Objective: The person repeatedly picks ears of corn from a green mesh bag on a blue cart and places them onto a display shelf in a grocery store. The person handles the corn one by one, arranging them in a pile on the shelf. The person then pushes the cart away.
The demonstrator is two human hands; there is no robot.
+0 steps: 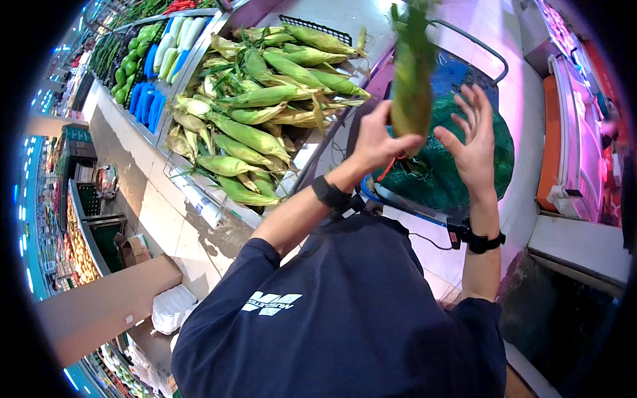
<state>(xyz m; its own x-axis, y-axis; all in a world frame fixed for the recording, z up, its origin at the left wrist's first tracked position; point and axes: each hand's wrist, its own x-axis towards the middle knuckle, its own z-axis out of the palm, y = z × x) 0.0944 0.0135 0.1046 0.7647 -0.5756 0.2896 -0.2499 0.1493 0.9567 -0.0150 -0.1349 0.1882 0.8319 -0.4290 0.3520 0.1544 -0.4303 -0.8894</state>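
My left hand point(378, 134) grips an ear of corn in its green husk point(412, 94) near its lower end, and the ear stands roughly upright in the view with its top blurred. Just right of it, my right hand point(472, 132) is raised with the fingers spread and nothing in it. Beneath both hands lies a green mesh sack point(468, 179) on a flat cart with a blue deck point(448, 74). To the left, many husked ears of corn point(268, 104) are heaped on a display stand, their tips pointing mostly toward the cart.
A black plastic crate point(318, 31) shows behind the corn heap. The cart's bent metal handle point(490, 42) rises at the far side. Farther left are wrapped pale gourds point(179, 40) and green vegetables point(132, 64). A refrigerated case point(572, 134) stands right; a square pillar point(109, 308) stands left.
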